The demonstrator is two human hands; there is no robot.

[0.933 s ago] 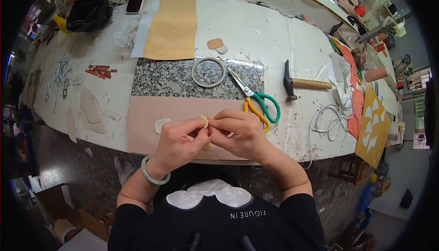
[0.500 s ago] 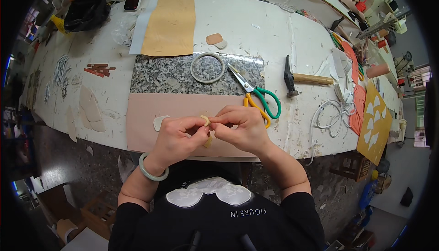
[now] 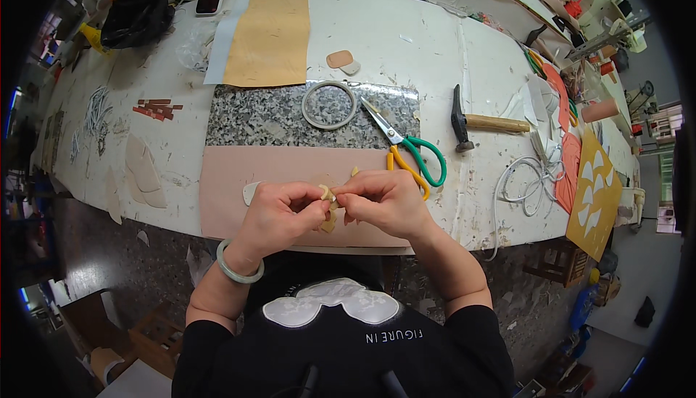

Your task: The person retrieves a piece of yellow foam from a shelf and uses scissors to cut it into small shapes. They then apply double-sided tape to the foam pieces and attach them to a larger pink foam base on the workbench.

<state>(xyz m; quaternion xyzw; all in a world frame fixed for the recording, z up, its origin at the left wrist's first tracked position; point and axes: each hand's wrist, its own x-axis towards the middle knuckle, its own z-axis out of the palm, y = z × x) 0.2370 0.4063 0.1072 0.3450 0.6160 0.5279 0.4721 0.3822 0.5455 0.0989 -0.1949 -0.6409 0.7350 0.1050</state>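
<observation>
1. Left hand (image 3: 275, 213): thumb and forefinger pinching the small pale yellow strip (image 3: 325, 192); it sits between our two hands, seemingly lifted just above the pink sheet (image 3: 225, 173).
2. Right hand (image 3: 388, 199): thumb and forefinger pressed together at the strip's right side, apparently gripping it too; fingertips cover the contact, so we can't tell how much they hold.
3. Our read: fine fingertip work on a thin, bendy piece; we'd anchor with the left pinch near the working edge and make small moves with the right; a long free span would likely fold or twist.
4. We'd go gently and evenly; a jerk could stretch or tear it; can't see whether there's a backing layer.
5. Just below our fingers: more pale yellow pieces (image 3: 328, 225) on the pink sheet; let's lift our knuckles so none get swept off.
6. Beside the left hand: white rounded piece (image 3: 249, 193), partly hidden; we'd avoid dragging across it.
7. Beside the right hand: scissors (image 3: 394, 137), blades pointing away from us; watch the yellow handle when that elbow swings out.
8. Farther out: speckled stone slab (image 3: 246, 122); hammer (image 3: 496, 123) right of it on the table (image 3: 391, 28); both fine where they lie.
</observation>
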